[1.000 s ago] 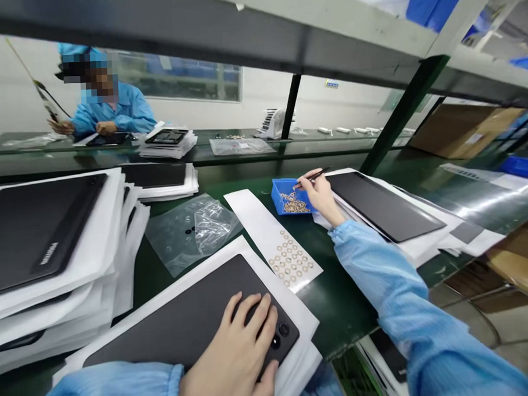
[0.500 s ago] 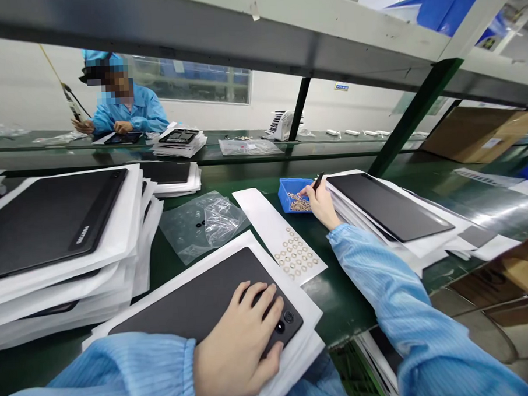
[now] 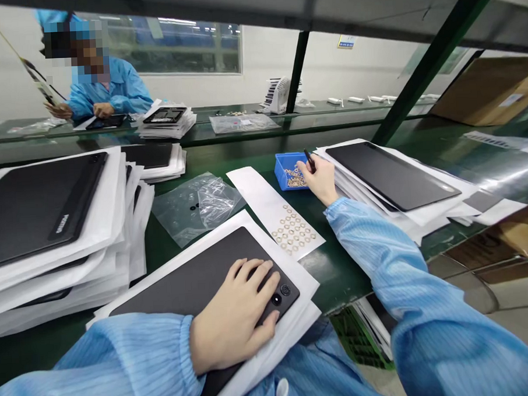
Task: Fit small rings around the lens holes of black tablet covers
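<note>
My left hand lies flat, fingers spread, on the black back panel of a tablet, near two round camera openings at its corner. White paper sheets lie under this panel. My right hand is closed round a slim black pen-like tool and reaches to the blue bin. Small tan rings fill the bin; the tool's lower end is hidden by my fingers. Between my hands, a white strip of paper carries rows of similar rings.
Stacks of black panels with paper stand at left and right. A clear plastic bag lies behind my panel. A shelf and its green post cross above the bench. Across it, a co-worker works.
My view has tilted down slightly, so the bench sits higher in the picture. My right hand stays by the bin with the tool held more upright. My left hand stays on the panel.
</note>
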A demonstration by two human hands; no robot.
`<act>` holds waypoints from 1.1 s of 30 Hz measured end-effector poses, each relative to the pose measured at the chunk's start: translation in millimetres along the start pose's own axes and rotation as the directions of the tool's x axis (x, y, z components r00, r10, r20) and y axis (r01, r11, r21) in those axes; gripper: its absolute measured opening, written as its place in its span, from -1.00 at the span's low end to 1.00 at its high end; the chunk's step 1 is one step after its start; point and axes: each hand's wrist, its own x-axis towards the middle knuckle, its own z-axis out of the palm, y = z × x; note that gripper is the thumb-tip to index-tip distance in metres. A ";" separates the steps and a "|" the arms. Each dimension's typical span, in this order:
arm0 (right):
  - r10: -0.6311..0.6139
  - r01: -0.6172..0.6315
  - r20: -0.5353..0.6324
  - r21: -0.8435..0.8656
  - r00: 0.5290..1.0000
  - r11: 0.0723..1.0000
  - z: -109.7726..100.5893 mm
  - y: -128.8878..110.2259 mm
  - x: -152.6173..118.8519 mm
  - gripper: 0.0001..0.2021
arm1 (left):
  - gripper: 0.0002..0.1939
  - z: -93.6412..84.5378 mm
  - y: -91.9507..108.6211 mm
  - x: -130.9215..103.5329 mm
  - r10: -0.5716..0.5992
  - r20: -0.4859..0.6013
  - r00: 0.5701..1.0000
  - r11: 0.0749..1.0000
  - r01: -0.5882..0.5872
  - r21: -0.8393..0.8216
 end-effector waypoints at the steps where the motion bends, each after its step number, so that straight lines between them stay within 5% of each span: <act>1: -0.016 0.016 0.000 0.001 1.000 1.000 -0.3 -2.7 -0.8 -0.69 | -0.59 -0.7 0.1 0.1 0.001 0.001 1.000 1.000 -0.001 -0.001; 9: -0.076 0.076 0.006 0.035 0.997 0.996 -4.3 -10.8 -4.2 -0.89 | -0.60 0.1 1.3 -1.3 -0.013 -0.038 0.999 0.999 0.011 -0.046; 12: -0.113 0.112 0.031 0.038 0.993 0.993 -4.6 -27.2 -0.3 -0.77 | -0.76 -4.3 -16.7 7.7 -0.021 -0.111 0.994 0.995 0.009 -0.103; 14: -0.188 0.182 0.113 0.062 0.976 0.981 2.6 -49.8 4.6 -0.79 | -0.89 -11.9 -41.0 16.2 -0.126 -0.165 0.978 0.988 0.109 -0.108; 16: -0.281 0.266 0.230 0.097 0.932 0.959 17.5 -80.1 9.6 -0.83 | -0.79 -21.4 -71.9 22.4 -0.304 -0.252 0.919 0.953 0.289 -0.094; 19: -0.381 0.355 0.385 0.140 0.841 0.924 49.3 -128.9 13.4 -0.87 | -0.81 -32.4 -117.1 22.9 -0.548 -0.340 0.764 0.831 0.543 -0.120; 24: -0.437 0.393 0.563 0.205 0.702 0.896 94.0 -180.6 3.0 -0.89 | -0.72 -34.7 -159.3 6.6 -0.762 -0.342 0.550 0.628 0.756 -0.183; 28: -0.369 0.329 0.637 0.186 0.677 0.926 104.4 -188.6 -9.4 -0.80 | -0.71 -29.4 -165.5 -13.4 -0.827 -0.286 0.484 0.548 0.806 -0.221; 33: -0.277 0.231 0.719 0.164 0.637 0.959 103.4 -182.6 -15.6 -0.64 | -0.68 -26.4 -156.6 -32.5 -0.829 -0.265 0.493 0.554 0.789 -0.266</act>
